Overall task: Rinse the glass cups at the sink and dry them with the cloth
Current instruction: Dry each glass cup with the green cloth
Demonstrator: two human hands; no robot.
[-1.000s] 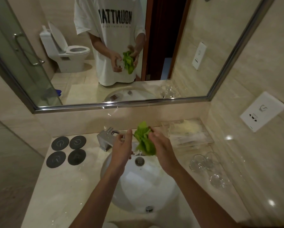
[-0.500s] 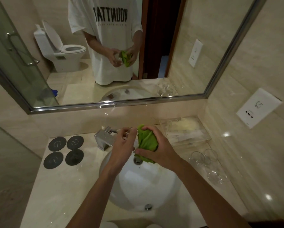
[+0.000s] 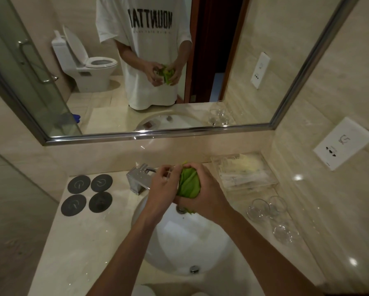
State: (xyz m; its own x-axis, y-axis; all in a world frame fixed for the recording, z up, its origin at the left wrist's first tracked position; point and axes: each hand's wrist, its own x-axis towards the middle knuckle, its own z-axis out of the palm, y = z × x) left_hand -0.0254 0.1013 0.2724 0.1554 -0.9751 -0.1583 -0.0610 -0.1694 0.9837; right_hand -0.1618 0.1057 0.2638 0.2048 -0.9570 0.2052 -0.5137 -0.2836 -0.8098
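1. The left hand (image 3: 163, 188) and the right hand (image 3: 202, 192) meet above the far rim of the sink (image 3: 179, 238), at the 12 o'clock side of the basin.
2. The right hand is clamped around a bunched green cloth (image 3: 189, 184); a corner of the cloth hangs below the palm.
3. The left hand is curled, fingers together, against the left side of the cloth. A clear cup appears to be held between the two hands, but it is mostly hidden; whether the left hand grips it cannot be told.
4. Three glass cups (image 3: 267, 212) lie on the tabletop (image 3: 79, 242) at 3 o'clock from the sink, close together and well apart from the hands.
5. The chrome faucet (image 3: 137, 178) stands at 11 o'clock from the basin, just beside the left hand.
6. Four dark round coasters (image 3: 87, 194) lie in a square at 9 o'clock from the faucet.
7. A clear tray (image 3: 245, 174) of packets sits at 1 o'clock, against the wall.
8. The mirror (image 3: 271, 124) reflects both hands on the cloth.
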